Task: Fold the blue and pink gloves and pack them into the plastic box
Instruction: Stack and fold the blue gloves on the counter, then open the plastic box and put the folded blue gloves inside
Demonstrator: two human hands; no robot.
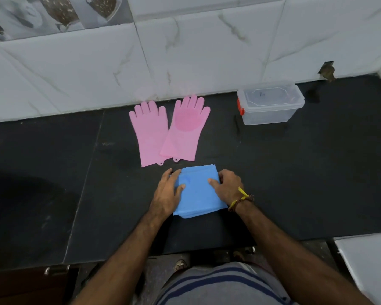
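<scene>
both hands gripping folded blue gloves, box lid marking unreadable

- Two pink gloves lying flat, far side of the counter
- One folded blue bundle, near side; glove count hidden by folds
- One plastic box, far right
- Two hands: left hand, right hand

We see a dark stone desk against the tiled wall, carrying two pink gloves laid flat and overlapping at the cuffs, a folded blue stack just in front of them, and a lidded clear plastic box off to the right.
</scene>
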